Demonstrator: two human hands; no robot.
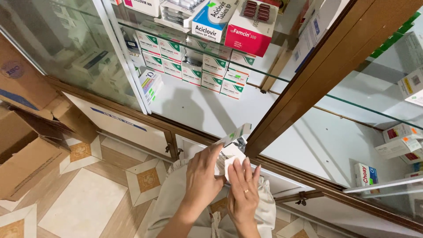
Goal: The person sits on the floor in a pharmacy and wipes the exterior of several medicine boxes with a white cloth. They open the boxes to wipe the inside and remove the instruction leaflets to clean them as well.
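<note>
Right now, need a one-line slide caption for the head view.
Both hands, left hand and right hand, hold small white medicine boxes before an open glass cabinet stacked with green-and-white boxes.

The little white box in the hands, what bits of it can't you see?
- Head view: both hands, left hand and right hand, cover the lower part of the white box.
- What is inside it: hidden by its own walls.
- The cardboard box on the floor: cut off by the left edge.

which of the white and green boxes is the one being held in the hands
The white and green box just above both hands, left hand and right hand. The stacked white and green boxes sit untouched on the cabinet shelf.
</note>
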